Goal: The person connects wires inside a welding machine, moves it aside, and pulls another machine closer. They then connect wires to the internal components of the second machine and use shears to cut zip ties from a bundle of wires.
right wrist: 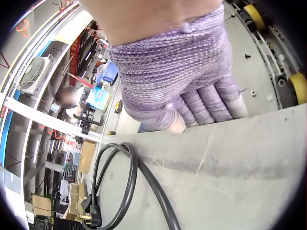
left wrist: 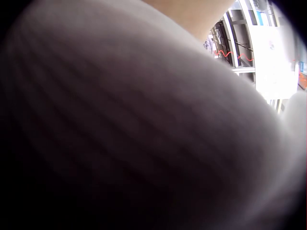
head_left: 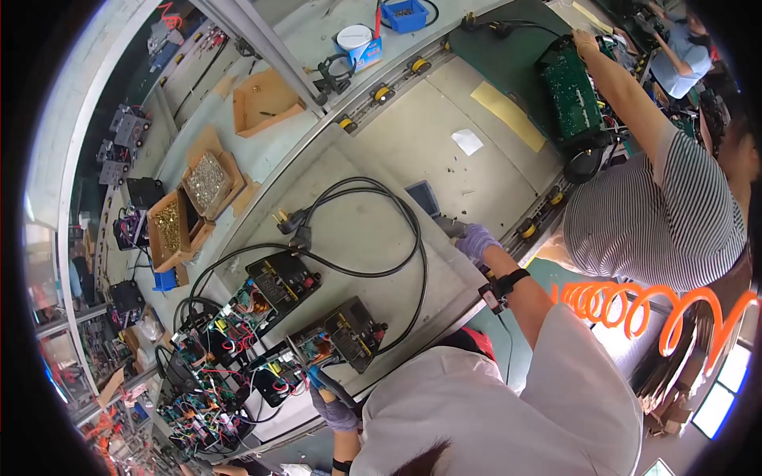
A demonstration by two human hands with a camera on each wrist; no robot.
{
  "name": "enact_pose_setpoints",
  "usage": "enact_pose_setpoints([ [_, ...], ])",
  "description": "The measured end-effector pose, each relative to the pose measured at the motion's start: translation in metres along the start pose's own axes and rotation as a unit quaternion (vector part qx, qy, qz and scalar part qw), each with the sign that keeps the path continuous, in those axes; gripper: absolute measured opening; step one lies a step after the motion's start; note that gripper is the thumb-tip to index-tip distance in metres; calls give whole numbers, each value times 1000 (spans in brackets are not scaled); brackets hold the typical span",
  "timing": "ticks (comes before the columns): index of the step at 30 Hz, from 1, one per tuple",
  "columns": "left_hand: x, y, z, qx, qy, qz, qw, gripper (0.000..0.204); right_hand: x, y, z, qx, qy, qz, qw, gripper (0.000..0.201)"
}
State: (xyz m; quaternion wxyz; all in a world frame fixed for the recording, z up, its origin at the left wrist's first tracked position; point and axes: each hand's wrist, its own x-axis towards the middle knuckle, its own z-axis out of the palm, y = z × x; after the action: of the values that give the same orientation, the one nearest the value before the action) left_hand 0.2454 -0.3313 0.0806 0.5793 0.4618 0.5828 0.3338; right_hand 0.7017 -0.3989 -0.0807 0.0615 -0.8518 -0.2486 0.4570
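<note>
A worker's gloved right hand (right wrist: 177, 79) meets the right edge of a grey board (head_left: 451, 278) on an assembly line, its thumb tip at the rim and its fingertips hidden beyond it; whether they curl round the edge or merely press it cannot be told. The left hand (head_left: 335, 408) is low at the board's near edge, beside a black-panelled unit (head_left: 355, 333); its hold cannot be made out, the left wrist view being mostly dark and blurred.

A second black-panelled unit (head_left: 283, 282) sits farther in, toward the far edge, with exposed wiring (head_left: 238, 341) behind the pair toward the left. A thick black cable (right wrist: 156, 187) loops across the middle of the board and close to its right edge, its plugs (head_left: 290, 220) lying toward the far edge.

The cable looks the likeliest source of trouble: were the board to shift, a loop could slip over the right edge, catch by the yellow rollers (right wrist: 298, 89) and drag a unit with it. Fingers beyond the rim could be pinched against anything in line. The nearer unit, close to the near edge, could be knocked by a sleeve, and bare wires could snag a glove.
</note>
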Motion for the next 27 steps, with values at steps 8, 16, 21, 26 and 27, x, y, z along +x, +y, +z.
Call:
enact_pose_setpoints([
  [8, 4, 15, 9, -6, 36, -22, 999, 59, 37, -77, 1, -14, 340, -4, 940, 40],
  [16, -27, 41, 10, -51, 58, -9, 997, 51, 97, -40, -21, 1, 220, 113, 969, 37],
  [21, -43, 24, -12, -65, 112, 6, 992, 52, 89, -28, -21, 12, 213, 130, 968, 40],
  [26, -61, 11, -33, -76, 142, 33, 986, 54, 65, -65, -26, -27, 387, 41, 921, 35],
  [27, -66, 1, -43, -69, 131, 39, 988, 53, 77, -67, -23, -90, 338, -17, 937, 34],
])
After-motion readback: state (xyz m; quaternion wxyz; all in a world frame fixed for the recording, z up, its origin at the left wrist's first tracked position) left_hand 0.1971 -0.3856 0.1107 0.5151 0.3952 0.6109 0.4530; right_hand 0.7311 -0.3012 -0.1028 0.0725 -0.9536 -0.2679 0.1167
